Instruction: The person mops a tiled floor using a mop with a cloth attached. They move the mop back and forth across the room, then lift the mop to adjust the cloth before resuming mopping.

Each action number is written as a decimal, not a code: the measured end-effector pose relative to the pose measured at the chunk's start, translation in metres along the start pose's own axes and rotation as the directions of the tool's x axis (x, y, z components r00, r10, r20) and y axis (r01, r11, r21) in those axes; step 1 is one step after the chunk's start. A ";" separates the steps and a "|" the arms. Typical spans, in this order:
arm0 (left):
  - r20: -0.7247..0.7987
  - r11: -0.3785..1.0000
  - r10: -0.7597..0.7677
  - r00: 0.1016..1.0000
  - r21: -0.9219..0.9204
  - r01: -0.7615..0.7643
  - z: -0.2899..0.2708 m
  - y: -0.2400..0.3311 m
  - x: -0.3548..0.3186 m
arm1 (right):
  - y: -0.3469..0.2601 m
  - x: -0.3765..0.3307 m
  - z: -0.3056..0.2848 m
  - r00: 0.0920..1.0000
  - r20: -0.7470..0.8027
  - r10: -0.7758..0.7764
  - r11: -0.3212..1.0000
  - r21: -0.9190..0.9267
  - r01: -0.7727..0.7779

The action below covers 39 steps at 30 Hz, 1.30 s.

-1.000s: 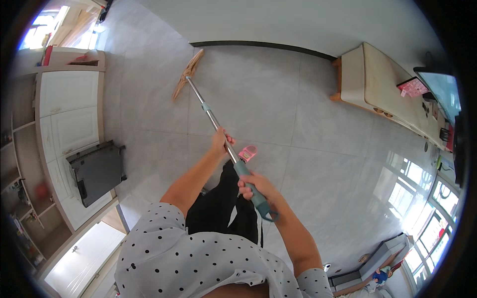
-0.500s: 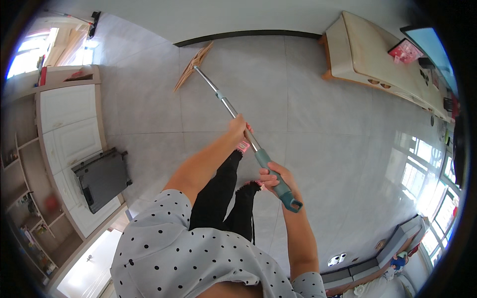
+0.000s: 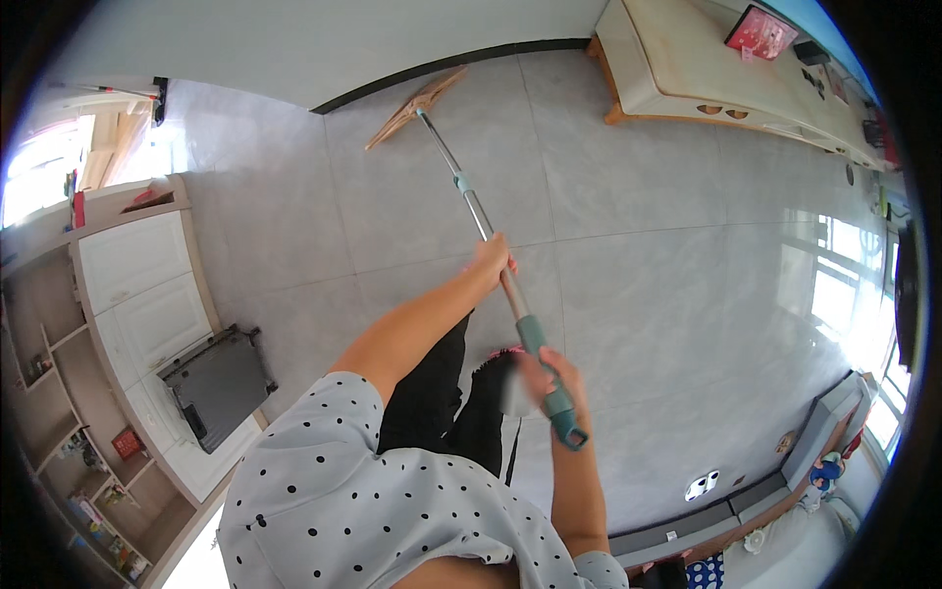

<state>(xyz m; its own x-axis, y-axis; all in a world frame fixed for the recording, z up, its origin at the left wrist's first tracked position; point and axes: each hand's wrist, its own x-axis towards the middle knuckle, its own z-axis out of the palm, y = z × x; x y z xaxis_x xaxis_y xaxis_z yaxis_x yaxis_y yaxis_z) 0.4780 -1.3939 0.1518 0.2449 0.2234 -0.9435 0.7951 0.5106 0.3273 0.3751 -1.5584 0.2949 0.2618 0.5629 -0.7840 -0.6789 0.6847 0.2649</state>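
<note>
Mop: The mop (image 3: 476,211) slanted across the middle of your view, its far end on the grey tiled floor (image 3: 422,206) and its near end beside your right forearm.
Mop head: The tan mop head (image 3: 414,106) lay aslant, its upper end close to the dark skirting board (image 3: 412,75); whether the two touched could not be told.
Left hand: Your left hand (image 3: 494,258) was closed around the metal pole, above the green grip.
Right hand: Your right hand (image 3: 557,378) was wrapped about the green grip (image 3: 531,334), short of its looped end; the fingers were partly blurred.
Clothing and feet: You wore a white dotted shirt (image 3: 363,491) and black trousers (image 3: 481,412); a pink edge of footwear (image 3: 505,351) showed near your right hand.
Upper right: A cream low cabinet (image 3: 677,59) on wooden legs stood by the wall, with a pink-and-red panel (image 3: 761,33) on top.
Left side: White cupboard doors (image 3: 137,260) adjoined open shelves, and a dark grey, flat, box-like object (image 3: 226,383) stood before them.
Lower right: A grey sofa (image 3: 760,503) stood near the bright windows.
</note>
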 end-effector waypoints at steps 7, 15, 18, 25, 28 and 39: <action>0.106 0.968 -0.050 0.993 0.252 0.021 -0.038 -0.031 -0.047 | 0.082 -0.036 -0.007 0.999 -0.029 0.020 0.996 -0.084 -0.022; 0.075 0.878 0.109 0.991 0.461 -0.131 -0.016 0.023 0.034 | 0.046 0.042 0.020 0.991 0.051 -0.124 0.983 -0.128 0.129; 0.138 0.875 0.083 0.987 0.464 -0.139 -0.015 0.007 0.032 | 0.049 0.024 0.022 0.972 0.027 -0.234 0.951 -0.200 0.235; 0.243 0.808 -0.201 0.949 0.589 0.021 -0.002 -0.061 -0.067 | 0.081 -0.087 -0.022 0.992 -0.041 -0.123 0.982 0.140 0.127; 0.311 0.825 -0.246 0.918 0.564 0.030 0.006 -0.054 -0.068 | 0.071 -0.093 -0.005 0.983 -0.094 -0.156 0.988 0.002 0.157; 0.324 0.526 -0.188 0.927 0.830 -0.183 0.064 0.030 0.039 | 0.010 0.000 0.021 0.953 0.049 -0.300 0.954 0.023 0.299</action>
<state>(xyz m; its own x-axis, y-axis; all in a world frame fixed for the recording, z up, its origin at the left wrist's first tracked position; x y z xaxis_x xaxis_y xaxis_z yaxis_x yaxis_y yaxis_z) 0.5471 -1.4229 0.1214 0.2571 -0.1580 -0.9534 0.8343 -0.4616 0.3014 0.3829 -1.5421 0.3088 0.4870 0.3534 -0.7987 -0.5531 0.8325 0.0310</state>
